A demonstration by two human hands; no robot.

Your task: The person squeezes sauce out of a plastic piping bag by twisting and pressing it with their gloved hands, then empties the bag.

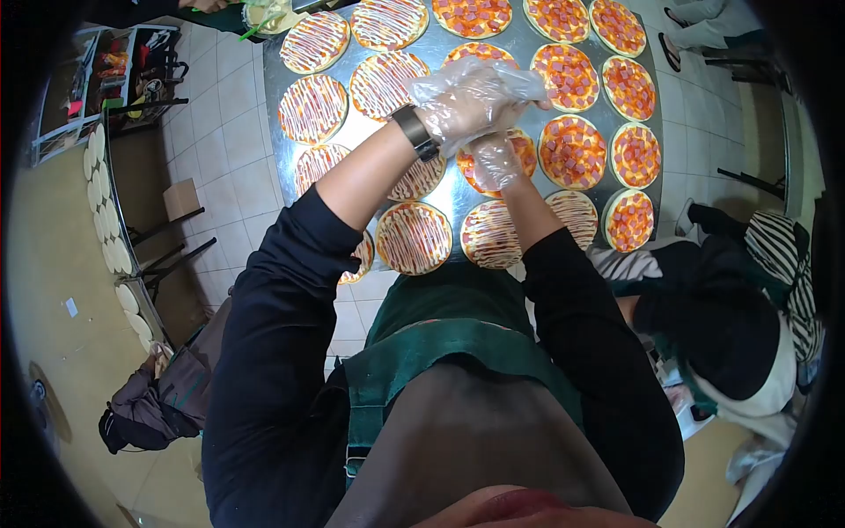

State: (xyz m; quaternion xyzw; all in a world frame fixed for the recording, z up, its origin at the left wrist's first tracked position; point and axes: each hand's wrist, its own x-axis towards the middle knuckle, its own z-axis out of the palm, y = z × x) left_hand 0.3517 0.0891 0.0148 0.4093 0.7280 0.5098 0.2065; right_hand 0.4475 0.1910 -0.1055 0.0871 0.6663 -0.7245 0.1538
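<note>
The left hand [475,107] and the right hand [495,160], both in clear gloves [447,99], are close together above the pizzas [571,151], which lie on the desk [361,130]. Whether either grip grasps something, I cannot tell.

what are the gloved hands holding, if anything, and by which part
It cannot be told: the left hand overlaps the right hand above the pizzas, hiding the right fingertips and anything gripped between them.
</note>
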